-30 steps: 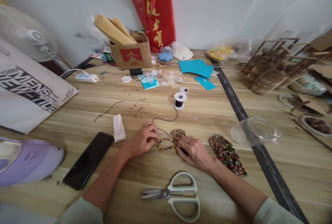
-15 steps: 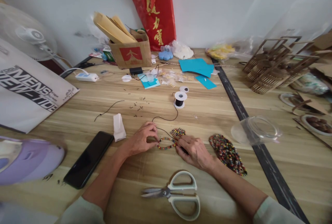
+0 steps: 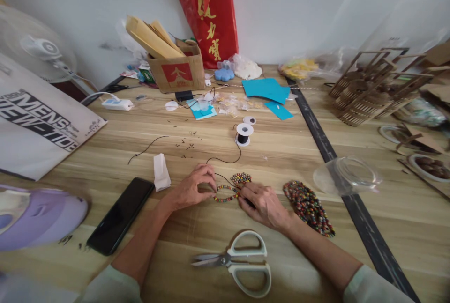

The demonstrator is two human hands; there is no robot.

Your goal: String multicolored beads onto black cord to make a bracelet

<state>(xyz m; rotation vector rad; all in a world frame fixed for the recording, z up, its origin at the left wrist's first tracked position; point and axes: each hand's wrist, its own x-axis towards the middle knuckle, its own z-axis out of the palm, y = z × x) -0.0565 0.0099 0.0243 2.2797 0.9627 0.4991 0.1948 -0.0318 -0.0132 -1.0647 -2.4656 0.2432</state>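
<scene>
A loop of small colourful beads, a beaded bracelet [image 3: 227, 199], lies between my two hands above the wooden table. My left hand [image 3: 192, 186] has its thumb and fingertips at the loop's left end, closed on it. My right hand [image 3: 263, 203] is closed on the loop's right end, with its fingertips partly hidden under the knuckles. A thin black cord [image 3: 225, 160] trails from the spool [image 3: 243, 135] towards my left fingers, and a dark strand crosses above the loop. Just behind my right fingers sits a flat cluster of beads [image 3: 241, 178].
White-handled scissors [image 3: 248, 265] lie in front of me. A heap of bead strings [image 3: 309, 209] is right of my right hand. A black phone [image 3: 120, 216] and a folded white paper [image 3: 161, 172] lie to the left. Blue cards [image 3: 266, 90] and a cardboard box [image 3: 181, 72] are farther back.
My left fingers have shifted very slightly at the loop's left end. The right hand and the bracelet look nearly the same.
</scene>
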